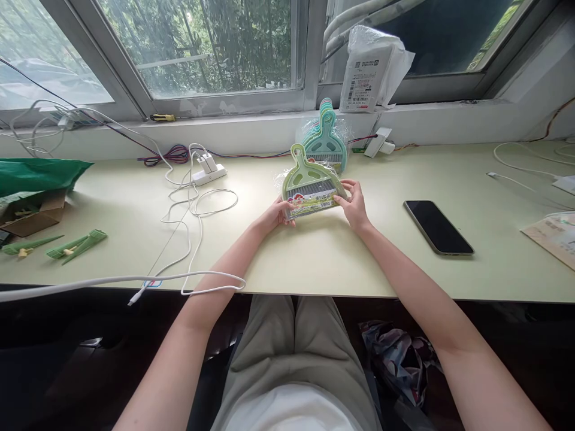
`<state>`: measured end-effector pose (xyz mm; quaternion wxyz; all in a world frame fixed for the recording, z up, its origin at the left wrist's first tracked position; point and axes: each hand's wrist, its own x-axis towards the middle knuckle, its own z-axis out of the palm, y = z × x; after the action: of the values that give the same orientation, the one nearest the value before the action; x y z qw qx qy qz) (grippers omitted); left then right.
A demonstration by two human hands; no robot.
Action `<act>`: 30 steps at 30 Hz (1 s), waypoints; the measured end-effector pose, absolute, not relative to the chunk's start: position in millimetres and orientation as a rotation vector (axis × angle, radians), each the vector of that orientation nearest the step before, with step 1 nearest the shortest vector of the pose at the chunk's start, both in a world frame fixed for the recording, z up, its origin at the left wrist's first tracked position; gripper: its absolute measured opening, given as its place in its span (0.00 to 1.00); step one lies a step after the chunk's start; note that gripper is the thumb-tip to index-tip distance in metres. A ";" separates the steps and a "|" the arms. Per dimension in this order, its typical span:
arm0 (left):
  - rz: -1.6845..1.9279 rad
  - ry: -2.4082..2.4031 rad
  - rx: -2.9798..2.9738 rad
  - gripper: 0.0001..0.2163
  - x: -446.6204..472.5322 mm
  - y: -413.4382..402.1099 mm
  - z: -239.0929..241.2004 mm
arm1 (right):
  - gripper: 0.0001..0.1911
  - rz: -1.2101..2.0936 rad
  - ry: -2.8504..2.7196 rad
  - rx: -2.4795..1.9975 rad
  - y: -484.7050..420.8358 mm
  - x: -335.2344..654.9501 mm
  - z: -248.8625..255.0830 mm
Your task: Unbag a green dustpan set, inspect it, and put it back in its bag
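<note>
A light green mini dustpan and brush set (309, 176), wrapped in clear plastic with a printed label, is held between my two hands over the table. My left hand (276, 215) grips its lower left corner, thumb in front. On the lower right corner, my right hand (353, 206) closes with the thumb on the front and fingers behind. The set leans back with its handle pointing up. Right behind it, a stack of teal dustpan sets (327, 134) in plastic stands against the sill wall; the held set partly covers it.
A black phone (438, 227) lies to the right. White cables (188, 209) and a power strip (209, 170) spread on the left; one cable crosses my left forearm. Green clips (78, 245) and a cardboard box (36, 212) sit far left. A wrapped white package (371, 72) stands on the windowsill.
</note>
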<state>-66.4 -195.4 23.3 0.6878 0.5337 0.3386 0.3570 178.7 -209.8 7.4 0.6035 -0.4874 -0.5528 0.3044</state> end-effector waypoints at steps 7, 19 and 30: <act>0.774 0.792 1.226 0.25 -61.0 -198.6 30.9 | 0.27 1.109 -1.049 -1.018 -210.2 181.5 8.2; 0.979 1.009 1.429 0.13 -54.3 -187.3 13.2 | 0.27 0.946 -1.118 -1.039 -202.1 189.0 2.0; 1.163 1.378 2.050 0.06 -59.9 -183.2 12.6 | 0.20 0.401 -1.458 -1.190 -204.3 182.5 3.6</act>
<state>-59.9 -183.2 12.6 0.2044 0.7350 0.4942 0.4169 182.5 -204.3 3.6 0.5717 -0.5075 -0.6215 0.1711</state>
